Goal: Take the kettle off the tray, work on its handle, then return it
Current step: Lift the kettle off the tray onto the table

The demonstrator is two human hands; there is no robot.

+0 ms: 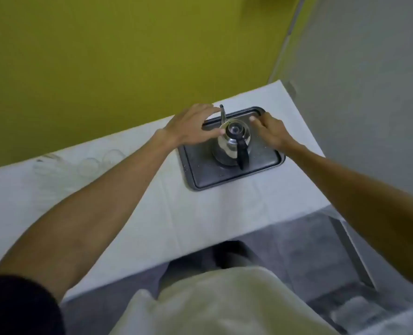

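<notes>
In the head view, your kettle (232, 143) sits just right of the frame's centre, upright on the dark grey tray (200, 170). It is a small, shiny steel pot with a rounded body, and a domed lid with a dark knob on top. Its black handle (242, 154) curves down the near side toward you, ending just above the tray floor. A thin spout (222, 114) rises from the far side, pointing toward the yellow-green wall (128, 49) in the upper half of the frame. The tray is rectangular with rounded corners and a raised rim, speckled with pale flecks, and it lies on the white tablecloth (152, 213) that runs diagonally across the middle.

Your left hand (191, 126) comes in from the lower left, fingers spread loosely apart and curved, thumb tip at the kettle's left shoulder; the blur keeps you from telling whether it truly touches. Your right hand (270, 131) reaches in from the right, fingers slightly bent and together, fingertips beside the kettle's upper right edge, above the tray's far corner. Neither hand is wrapped around anything.

At the left of the frame, faint clear glasses (89, 165) stand on the cloth, well apart from the tray.
</notes>
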